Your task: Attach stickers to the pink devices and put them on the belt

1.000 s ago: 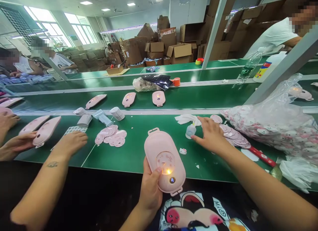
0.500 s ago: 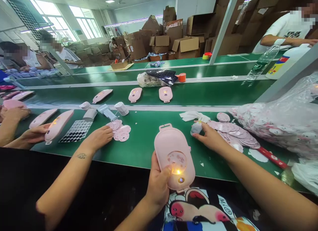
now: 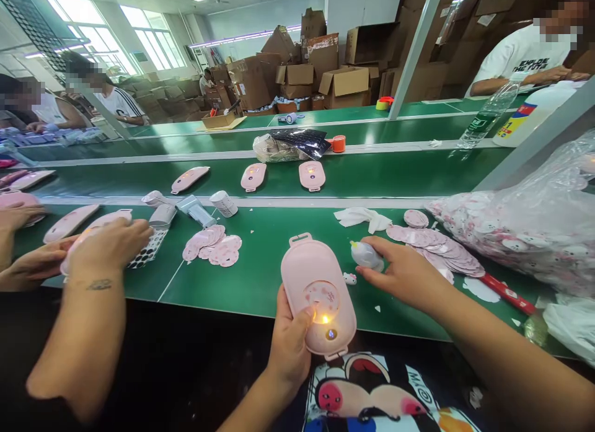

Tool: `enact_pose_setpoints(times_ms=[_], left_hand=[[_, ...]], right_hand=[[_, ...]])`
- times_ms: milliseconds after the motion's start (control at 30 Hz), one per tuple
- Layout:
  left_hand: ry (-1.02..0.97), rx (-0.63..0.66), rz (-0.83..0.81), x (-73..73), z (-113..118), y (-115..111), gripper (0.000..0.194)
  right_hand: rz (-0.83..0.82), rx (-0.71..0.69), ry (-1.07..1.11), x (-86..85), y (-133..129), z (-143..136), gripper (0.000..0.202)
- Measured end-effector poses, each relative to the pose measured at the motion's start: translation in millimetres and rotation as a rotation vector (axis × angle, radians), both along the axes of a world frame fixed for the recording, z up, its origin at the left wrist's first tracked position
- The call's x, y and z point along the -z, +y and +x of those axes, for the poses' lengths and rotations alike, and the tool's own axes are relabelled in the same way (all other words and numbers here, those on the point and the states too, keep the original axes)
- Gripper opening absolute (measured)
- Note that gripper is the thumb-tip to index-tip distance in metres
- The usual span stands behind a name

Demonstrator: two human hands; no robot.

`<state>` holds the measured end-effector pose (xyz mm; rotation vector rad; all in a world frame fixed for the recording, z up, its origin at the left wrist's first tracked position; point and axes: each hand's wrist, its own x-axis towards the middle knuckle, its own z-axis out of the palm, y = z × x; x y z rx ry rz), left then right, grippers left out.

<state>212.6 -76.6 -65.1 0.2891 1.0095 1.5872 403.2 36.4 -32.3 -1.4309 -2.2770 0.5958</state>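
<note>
My left hand (image 3: 290,339) grips a pink oval plastic device (image 3: 320,264) at its lower left side, thumb on the front. An amber light glows below the round patterned disc (image 3: 320,297) on that front. My right hand (image 3: 390,261) closes on a small translucent squeeze bottle (image 3: 366,256) with a yellow-green tip, tilted so the tip points left. Between device and bottle, a small white cat-face charm (image 3: 349,278) lies on the green bench. To the right of my right hand is a fanned pile of round pink stickers (image 3: 437,249).
A clear bag of cat-face charms (image 3: 520,227) and a red strip (image 3: 509,294) lie right. White tissue (image 3: 362,219) sits behind the bottle. At left, a co-worker's hand (image 3: 116,240) works over another pink device. More devices (image 3: 311,175) lie on the green belt (image 3: 395,171).
My right hand has turned the bottle so its tip shows, pointing left. My left hand stays on the device. The co-worker's hand has moved left from the sticker pile to their own device.
</note>
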Motion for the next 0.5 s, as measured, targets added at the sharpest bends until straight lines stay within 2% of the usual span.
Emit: enact_pose_setpoints(times_ms=[267, 500], left_hand=[[0.009, 0.011, 0.009, 3.3, -3, 0, 0.071], [0.034, -0.001, 0.024, 3.6, -3, -2, 0.068]], right_hand=[[0.383, -0.144, 0.050, -24.6, -27, -2, 0.033], [0.457, -0.192, 0.073, -30.3, -35, -2, 0.027]])
